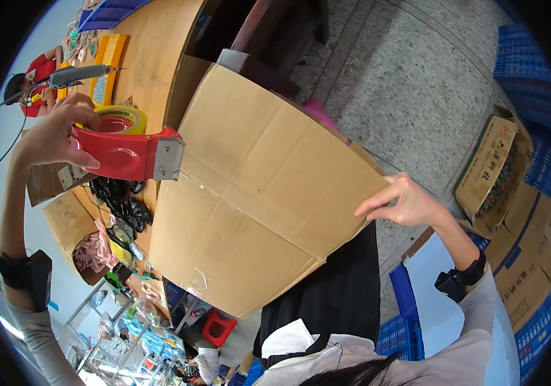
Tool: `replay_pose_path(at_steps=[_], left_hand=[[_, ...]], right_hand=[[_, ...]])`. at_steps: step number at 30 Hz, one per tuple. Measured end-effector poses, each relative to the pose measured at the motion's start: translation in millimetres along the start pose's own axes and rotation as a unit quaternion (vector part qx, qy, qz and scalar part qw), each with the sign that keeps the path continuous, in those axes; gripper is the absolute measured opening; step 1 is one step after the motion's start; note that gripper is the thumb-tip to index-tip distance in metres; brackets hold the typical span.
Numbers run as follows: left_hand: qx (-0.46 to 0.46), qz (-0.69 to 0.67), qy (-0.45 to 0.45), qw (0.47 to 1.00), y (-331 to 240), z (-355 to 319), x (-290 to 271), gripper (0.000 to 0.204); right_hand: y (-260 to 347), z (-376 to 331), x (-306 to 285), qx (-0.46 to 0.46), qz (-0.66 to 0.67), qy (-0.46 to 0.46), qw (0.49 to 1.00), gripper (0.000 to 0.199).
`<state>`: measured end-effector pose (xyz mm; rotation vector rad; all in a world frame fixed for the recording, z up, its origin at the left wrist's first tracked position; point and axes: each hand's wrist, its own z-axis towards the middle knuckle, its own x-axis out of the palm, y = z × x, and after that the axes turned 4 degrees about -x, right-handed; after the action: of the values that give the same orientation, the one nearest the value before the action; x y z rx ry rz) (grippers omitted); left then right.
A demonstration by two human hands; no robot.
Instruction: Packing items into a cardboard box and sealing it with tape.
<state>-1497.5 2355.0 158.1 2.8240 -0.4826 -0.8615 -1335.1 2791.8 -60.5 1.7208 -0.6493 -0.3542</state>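
Observation:
A large brown cardboard box point(256, 174) fills the middle, its broad creased face toward me. My left hand point(63, 132) is closed around a red tape dispenser point(121, 156) at the box's left edge. The dispenser carries a roll of yellowish tape point(137, 119), and its metal cutter end point(168, 159) points toward the cardboard. At the box's right corner, my right hand point(405, 202) pinches the edge between thumb and fingers. A shiny bit of clear tape point(201, 281) shows on the lower part of the face.
The wooden table point(153, 38) on the left holds a yellow tray point(109, 64) and black parts point(121, 199). A grey electric screwdriver point(79, 76) hangs above it. On the right floor stand an open carton point(491, 174) and blue crates point(530, 83). A person in red point(36, 80) sits across the table.

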Motion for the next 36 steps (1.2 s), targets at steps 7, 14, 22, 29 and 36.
replay_pose_path(at_steps=[7,14,22,29,36], left_hand=[[0.018,-0.034,0.002,0.999,3.6,22.0,22.5,0.053],[0.028,-0.049,-0.004,0.998,-0.1,27.2,33.6,0.051],[0.018,0.009,-0.028,0.999,-30.4,29.4,17.5,0.063],[0.037,-0.008,-0.038,0.999,-17.0,27.6,25.2,0.064],[0.022,-0.019,-0.047,0.998,-7.1,25.0,34.9,0.062]], right_hand=[[-1.8,-1.3,0.9,0.002,-0.006,-0.011,1.000,0.028],[-0.5,1.9,5.8,0.021,-0.003,-0.008,1.000,0.027],[10.3,-2.8,-12.7,0.052,-0.040,0.084,0.994,0.038],[28.6,25.6,-12.2,0.070,0.077,0.030,0.994,0.083],[37.6,115.6,4.4,0.210,0.069,-0.078,0.972,0.058]])
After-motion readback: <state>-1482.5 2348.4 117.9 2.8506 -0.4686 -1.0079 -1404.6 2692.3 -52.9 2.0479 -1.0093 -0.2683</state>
